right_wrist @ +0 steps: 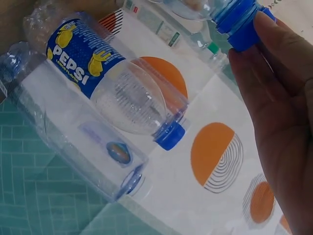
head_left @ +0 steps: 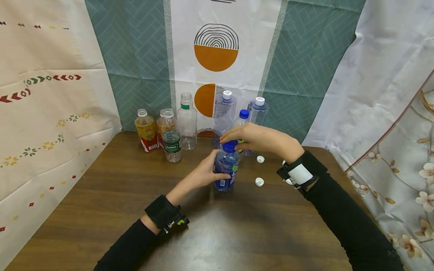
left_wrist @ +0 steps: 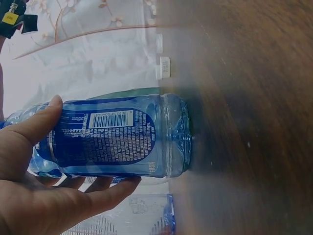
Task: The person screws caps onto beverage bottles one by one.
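Note:
A blue-tinted plastic bottle [head_left: 225,165] stands upright on the table, held round its body by my left hand [head_left: 205,171]. In the left wrist view the thumb lies across its blue label, which carries a barcode [left_wrist: 111,119], and the other fingers wrap the far side. My right hand [head_left: 262,139] reaches over from the right and pinches the blue bottle cap [right_wrist: 243,29] at the bottle's mouth between thumb and fingers. Right behind stands a clear Pepsi bottle [right_wrist: 83,58] with its own blue cap [right_wrist: 169,135].
Two tall clear bottles with white caps [head_left: 227,95] [head_left: 259,101] stand at the back. Capless bottles are grouped at back left: a green-labelled one [head_left: 172,145], a tall clear one [head_left: 187,124] and a yellow-red one [head_left: 146,131]. Loose white caps [head_left: 259,182] lie on the wooden table [head_left: 210,233] to the right.

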The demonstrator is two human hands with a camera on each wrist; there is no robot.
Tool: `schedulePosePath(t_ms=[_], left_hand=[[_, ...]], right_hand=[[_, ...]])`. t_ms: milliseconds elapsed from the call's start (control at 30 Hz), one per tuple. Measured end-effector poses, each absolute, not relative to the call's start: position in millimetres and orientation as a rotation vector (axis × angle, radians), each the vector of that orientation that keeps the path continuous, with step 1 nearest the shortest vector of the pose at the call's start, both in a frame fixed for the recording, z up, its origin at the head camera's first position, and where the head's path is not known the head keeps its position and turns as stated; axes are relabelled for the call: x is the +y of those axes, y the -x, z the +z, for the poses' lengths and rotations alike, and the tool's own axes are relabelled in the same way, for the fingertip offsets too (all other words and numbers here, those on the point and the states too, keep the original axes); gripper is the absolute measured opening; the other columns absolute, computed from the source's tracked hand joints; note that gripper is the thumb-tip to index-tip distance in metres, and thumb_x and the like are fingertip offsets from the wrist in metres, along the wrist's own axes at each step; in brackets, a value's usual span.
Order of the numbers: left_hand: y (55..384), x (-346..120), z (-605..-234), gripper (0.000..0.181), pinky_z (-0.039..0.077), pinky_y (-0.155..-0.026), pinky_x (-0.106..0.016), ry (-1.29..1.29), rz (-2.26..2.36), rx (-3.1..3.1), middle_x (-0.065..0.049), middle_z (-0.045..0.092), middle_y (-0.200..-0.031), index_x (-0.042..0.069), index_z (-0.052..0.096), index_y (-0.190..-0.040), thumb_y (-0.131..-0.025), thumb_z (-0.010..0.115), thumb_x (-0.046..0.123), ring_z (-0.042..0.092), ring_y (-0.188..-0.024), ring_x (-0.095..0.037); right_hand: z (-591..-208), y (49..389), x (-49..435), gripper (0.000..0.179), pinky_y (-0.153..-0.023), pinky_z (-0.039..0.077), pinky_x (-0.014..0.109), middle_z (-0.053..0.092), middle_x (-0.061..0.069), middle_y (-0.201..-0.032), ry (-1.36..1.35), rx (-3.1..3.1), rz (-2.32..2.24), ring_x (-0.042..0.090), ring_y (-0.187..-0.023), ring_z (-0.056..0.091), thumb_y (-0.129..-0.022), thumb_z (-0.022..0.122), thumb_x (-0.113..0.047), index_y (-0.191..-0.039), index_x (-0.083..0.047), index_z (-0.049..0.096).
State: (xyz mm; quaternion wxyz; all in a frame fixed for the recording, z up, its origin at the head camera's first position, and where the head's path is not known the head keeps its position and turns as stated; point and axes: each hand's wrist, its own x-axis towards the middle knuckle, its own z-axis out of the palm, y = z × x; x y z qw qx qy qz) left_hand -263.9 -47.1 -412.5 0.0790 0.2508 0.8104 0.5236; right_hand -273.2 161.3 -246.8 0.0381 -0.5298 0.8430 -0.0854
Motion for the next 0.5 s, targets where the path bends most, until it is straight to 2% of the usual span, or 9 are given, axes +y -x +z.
schedulePosePath(t_ms=[300,500], left_hand=[[265.5,-46.9,-412.9,0.085,0.041,-0.112,-0.055,-0.754,1.559,2.429,-0.014,0.045,-0.151,0.01,0.027,-0.152,-0.088,0.082,0.017,0.049,-0.137,-0.032],[264.7,-46.8,-412.9,0.084,0.042,-0.111,-0.055,-0.749,1.545,2.437,-0.015,0.046,-0.15,0.01,0.028,-0.151,-0.088,0.082,0.018,0.049,-0.136,-0.033]], right_hand=[[-242.8,271.5,153.3,0.037,-0.102,0.053,0.041,0.065,0.013,-0.135,1.582,2.599,-0.152,0.031,-0.126,0.061,-0.096,0.07,-0.005,-0.132,-0.003,0.066],[-242.6,268.8,145.8,0.036,-0.094,0.057,0.038,0.071,0.012,-0.125,1.504,2.675,-0.106,0.027,-0.115,0.067,-0.096,0.071,-0.016,-0.129,0.0,0.068]])
